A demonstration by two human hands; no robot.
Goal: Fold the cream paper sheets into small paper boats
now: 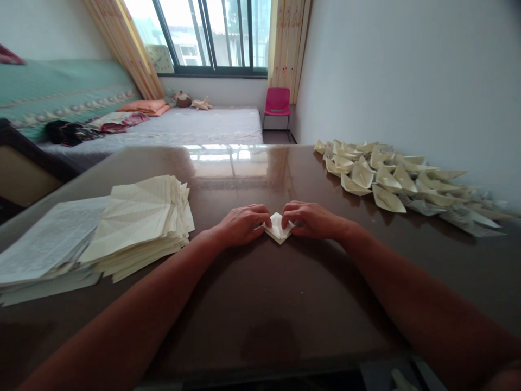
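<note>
A small piece of folded cream paper (278, 231), diamond-shaped with its points up and down, is at the middle of the brown table. My left hand (247, 224) grips its left corner, fingers curled in and pressed together. On the opposite corner, my right hand (310, 219) pinches the paper in the same way. Both wrists rest low over the table, and the fingers partly cover the paper's sides.
A stack of creased cream sheets (134, 217) lies left, overlapping printed white sheets (52, 233). Many folded paper boats (391, 179) crowd the table's right side by the wall. Beyond the glossy brown table (260, 304) are a bed (211, 126) and a pink chair (278, 102).
</note>
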